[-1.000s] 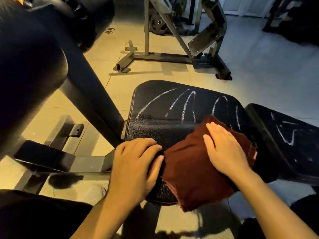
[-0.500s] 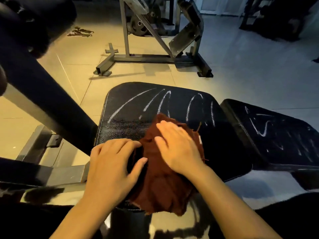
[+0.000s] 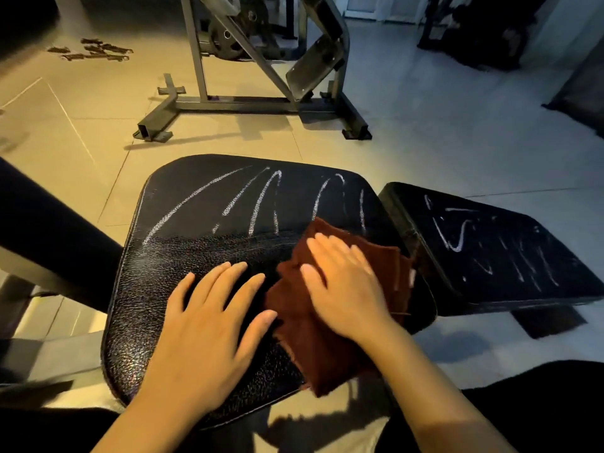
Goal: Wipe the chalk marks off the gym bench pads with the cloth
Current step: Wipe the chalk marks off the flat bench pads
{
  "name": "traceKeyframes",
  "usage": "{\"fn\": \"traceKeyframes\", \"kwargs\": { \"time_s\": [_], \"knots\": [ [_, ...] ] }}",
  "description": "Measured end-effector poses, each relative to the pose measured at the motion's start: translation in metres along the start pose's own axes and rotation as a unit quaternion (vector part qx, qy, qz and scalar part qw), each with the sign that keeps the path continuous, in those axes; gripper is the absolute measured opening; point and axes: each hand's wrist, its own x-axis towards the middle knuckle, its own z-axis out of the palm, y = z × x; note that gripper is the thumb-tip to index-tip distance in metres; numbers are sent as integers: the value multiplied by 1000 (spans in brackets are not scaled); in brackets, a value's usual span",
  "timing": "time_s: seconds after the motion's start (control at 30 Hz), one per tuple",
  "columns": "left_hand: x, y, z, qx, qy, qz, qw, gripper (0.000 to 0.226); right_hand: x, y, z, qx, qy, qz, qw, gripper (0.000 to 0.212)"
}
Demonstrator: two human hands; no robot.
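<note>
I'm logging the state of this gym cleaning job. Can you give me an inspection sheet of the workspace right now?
Surface: near bench pad, black; its near half shows no chalk.
Job's things: chalk strokes across the near pad's far half; more chalk on the second pad; dark red cloth lying on the near pad.
Clutter: small dark items on the floor, too small to identify.
Hands: left hand flat on the pad; right hand pressing flat on the cloth.
Cables: nothing seen.
Surroundings: tiled floor, metal machine frame.
</note>
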Motion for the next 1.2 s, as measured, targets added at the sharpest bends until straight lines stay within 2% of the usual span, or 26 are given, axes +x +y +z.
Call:
{"fn": "traceKeyframes", "kwargs": {
  "time_s": [0.1, 0.27, 0.37, 0.43, 0.6, 0.67, 0.73, 0.83, 0.93, 1.0, 1.1, 1.2],
  "knots": [
    [-1, 1, -1, 0, 4, 5, 1000, 56, -1, 1, 0, 10, -4, -3, 1000, 57],
    [-1, 0, -3, -7, 15, 15, 1000, 52, 3, 62, -19, -13, 16, 140, 990, 59],
    [0, -1, -1, -2, 17, 21, 1000, 52, 7, 67, -19, -4, 16, 188, 982, 61],
    [0, -1, 1, -4, 22, 27, 999, 53, 5, 52, -16, -14, 20, 165, 986, 60],
    [1, -1, 0, -17, 23, 27, 999, 54, -1, -17, 3, 21, -10, -25, 999, 61],
    [0, -1, -1, -27, 28, 26, 999, 51, 2, -11, 1, 16, -16, -36, 999, 56],
    [0, -2, -1, -26, 36, 26, 999, 50, 5, 20, -7, 8, 5, 12, 1000, 56],
    [-1, 1, 0, -12, 32, 20, 999, 49, 1, 62, -24, -13, 13, 132, 991, 59],
    [1, 1, 2, -4, 29, 22, 999, 50, -1, 52, -20, -30, 16, 162, 986, 60],
    [1, 1, 1, -8, 31, 19, 999, 51, 0, 26, -12, -25, 18, 119, 992, 59],
    [2, 1, 1, -4, 23, 27, 999, 55, 2, -15, 2, -2, -19, -7, 1000, 59],
    [1, 1, -2, -13, 10, 28, 999, 53, 4, -22, 3, 7, -52, -60, 997, 58]
  ]
}}
